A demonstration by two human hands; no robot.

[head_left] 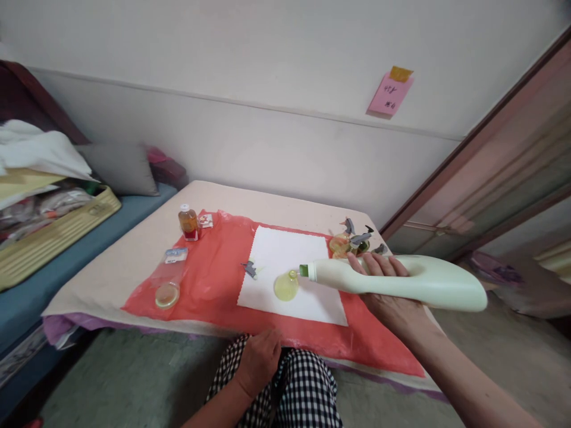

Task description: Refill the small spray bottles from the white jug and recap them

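Observation:
My right hand point(383, 279) is wrapped around a large pale-green bottle point(439, 282), holding it nearly level above the white sheet. Its dark green neck point(304, 270) points left, at the small mouth of a round, see-through yellow-green spray bottle point(286, 287); whether they touch, I cannot tell. Left of that bottle, at the sheet's edge, lies a grey trigger spray head point(250, 269). My left hand point(261, 359) rests closed on my checked trousers, with nothing showing in it. The white sheet point(289, 244) with scalloped edges lies on a red cloth point(214, 261).
At the right stand several round spray bottles point(341, 245) with grey heads. To the left are an amber bottle with a white cap point(188, 223), a clear plastic bag point(175, 261) and a round yellowish clear piece point(167, 295). A wall point(267, 148) bounds the table's back.

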